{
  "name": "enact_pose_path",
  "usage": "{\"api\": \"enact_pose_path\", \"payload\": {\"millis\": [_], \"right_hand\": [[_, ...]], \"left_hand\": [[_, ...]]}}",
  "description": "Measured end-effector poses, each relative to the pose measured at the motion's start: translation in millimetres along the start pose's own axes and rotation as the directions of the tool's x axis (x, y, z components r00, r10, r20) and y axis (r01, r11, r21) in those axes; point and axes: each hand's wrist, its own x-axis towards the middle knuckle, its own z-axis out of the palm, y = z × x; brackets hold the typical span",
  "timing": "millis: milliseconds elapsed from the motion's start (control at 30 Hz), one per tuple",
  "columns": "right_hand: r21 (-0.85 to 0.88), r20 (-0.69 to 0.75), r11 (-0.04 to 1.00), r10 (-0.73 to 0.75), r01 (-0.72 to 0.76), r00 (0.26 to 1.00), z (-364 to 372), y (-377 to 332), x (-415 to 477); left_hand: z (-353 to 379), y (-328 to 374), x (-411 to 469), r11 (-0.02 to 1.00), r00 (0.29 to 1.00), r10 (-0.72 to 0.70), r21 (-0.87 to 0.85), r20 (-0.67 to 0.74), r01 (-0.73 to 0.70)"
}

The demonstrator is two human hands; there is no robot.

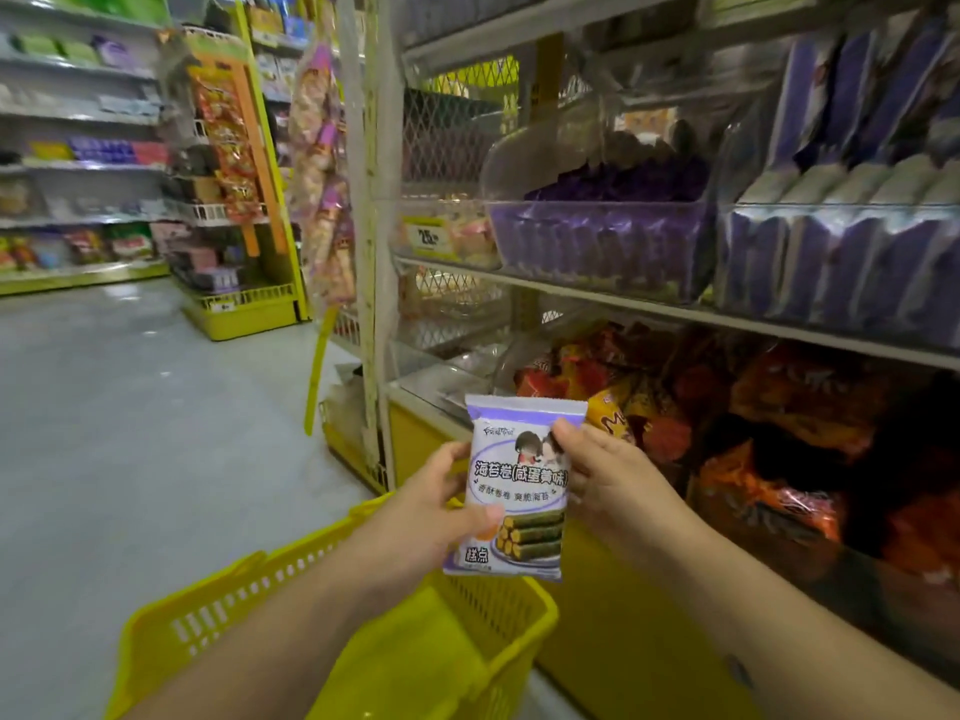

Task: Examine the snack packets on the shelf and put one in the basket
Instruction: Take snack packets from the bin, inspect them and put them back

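While the left hand [441, 504] and right hand [610, 485] each have a grip clamped on the snack packet [519, 491], between them, the basket [249, 571] sits just below; examining looks underway, and dropping it in is left.

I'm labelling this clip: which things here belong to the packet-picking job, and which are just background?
Job: snack packet, gripped by left hand and right hand; yellow basket; purple packets in the clear shelf bin.
Background: orange-red bags on the lower shelf; far aisle shelves; hanging snack strips.
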Motion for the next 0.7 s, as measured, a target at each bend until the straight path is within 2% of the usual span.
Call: {"api": "enact_pose_path", "payload": {"millis": [267, 367, 533, 700], "right_hand": [[0.142, -0.094, 0.99, 0.001, 0.012, 0.996, -7.1, 3.2, 2.2], [0.109, -0.102, 0.994, 0.008, 0.004, 0.995, -7.3, 4.6, 0.2], [0.024, -0.093, 0.999, 0.04, -0.038, 0.995, 0.1, 12.5, -8.5], [-0.049, -0.065, 0.997, 0.052, -0.056, 0.997, 1.3, 10.8, -13.0]], "left_hand": [[10.7, -8.9, 6.9, 0.997, 0.996, 0.047, 0.071, -0.074, -0.042], [15.9, -5.5, 9.2, 0.995, 0.988, 0.098, 0.038, -0.119, -0.094], [17.0, 0.6, 9.4, 0.992, 0.954, 0.128, 0.033, -0.272, -0.124], [16.1, 2.7, 3.8, 0.996, 0.96, 0.092, 0.023, -0.265, -0.089]]}}
